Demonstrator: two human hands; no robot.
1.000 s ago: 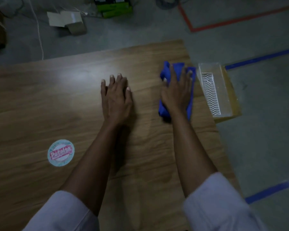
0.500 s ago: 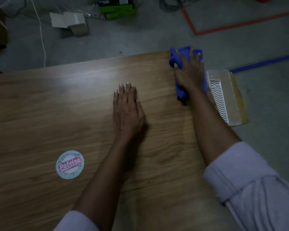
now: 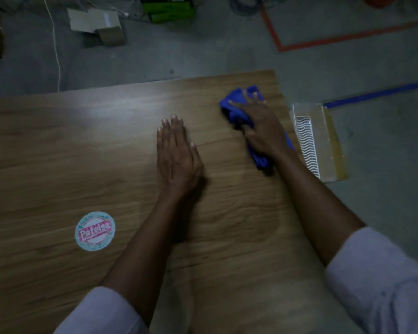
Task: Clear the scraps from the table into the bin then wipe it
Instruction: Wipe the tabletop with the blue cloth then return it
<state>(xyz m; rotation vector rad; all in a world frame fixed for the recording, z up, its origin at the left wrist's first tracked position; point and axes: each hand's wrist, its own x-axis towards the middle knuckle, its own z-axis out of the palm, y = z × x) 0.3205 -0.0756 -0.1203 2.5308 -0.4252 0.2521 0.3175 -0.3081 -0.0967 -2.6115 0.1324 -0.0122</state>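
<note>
The big brown wooden desk point(image 3: 58, 153) fills most of the view, and no scraps show on it, so the clearing part looks done and the wiping part is on. The left hand point(image 3: 176, 157) lies flat on the middle of the desk with straight fingers, holding nothing, just as it did a second ago. The right hand point(image 3: 263, 131) presses down on the cloth with its fingers spread out, so its grip is not closed round the cloth. The clear plastic box point(image 3: 323, 141), likely the bin, sits low beside the right edge of the desk. The bunched blue cloth point(image 3: 260, 160) is under the right hand, near the far right corner. Half a second ago it was right at that far edge, and now it has slid back and a bit left. That means the wiping is going back and forth, and the left side looks not yet wiped. A small round pink and white sticker point(image 3: 95, 231) stays near the left front.
</note>
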